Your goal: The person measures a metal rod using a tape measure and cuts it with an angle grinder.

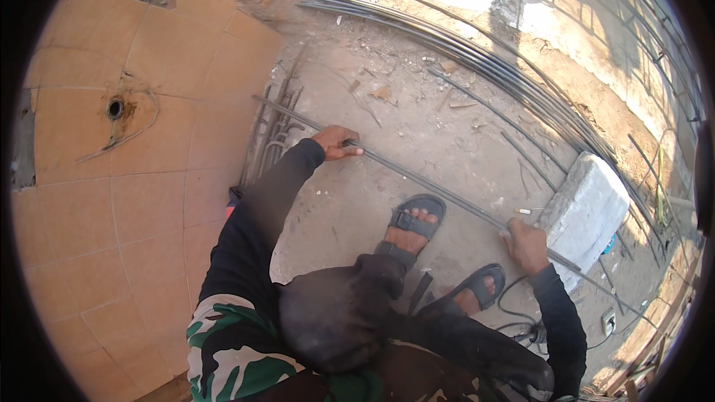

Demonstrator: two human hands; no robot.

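Long thin steel rods (432,187), lying close together, stretch across in front of me from upper left to lower right. My left hand (337,143) is closed around them near their left part, thumb along the top. Farther right, my right hand (526,244) grips the same rods beside a pale concrete block (585,212). Beyond my right hand the rods run on past the block's near end. How many rods there are is hard to make out. Several bent steel bars (272,134) with hooked ends lie left of my left hand.
A bundle of long bars (477,48) lies across the far side. Orange tiles (149,208) cover the left. My sandalled feet (417,225) stand on the dusty concrete. A black cable (514,313) and a socket (608,321) are at lower right. A rebar cage (655,45) stands far right.
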